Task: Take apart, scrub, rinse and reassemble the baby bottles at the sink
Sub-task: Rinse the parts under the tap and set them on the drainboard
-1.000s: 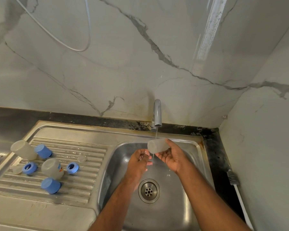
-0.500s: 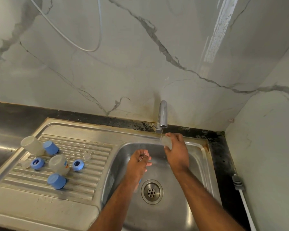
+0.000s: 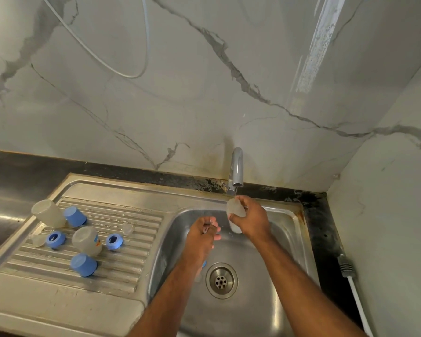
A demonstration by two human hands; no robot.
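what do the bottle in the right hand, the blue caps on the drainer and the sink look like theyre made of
Bottle body, gripped by the right hand: likely frosted translucent plastic, cloudy and matte.
Blue caps: opaque moulded plastic by the look, smooth with a soft sheen.
Sink: stainless steel, brushed and reflective, with pressed drainer ridges and rust stains at the rim.

Home kitchen, probably. Steel sink [image 3: 287, 239] with ribbed drainboard [image 3: 136, 242] set in a dark counter [image 3: 15, 171], tap [image 3: 237, 166] at a marble-look wall [image 3: 204, 105]. Baby bottles [image 3: 86, 240] and blue caps [image 3: 83, 264] drying on the drainboard. Wall corner stained.
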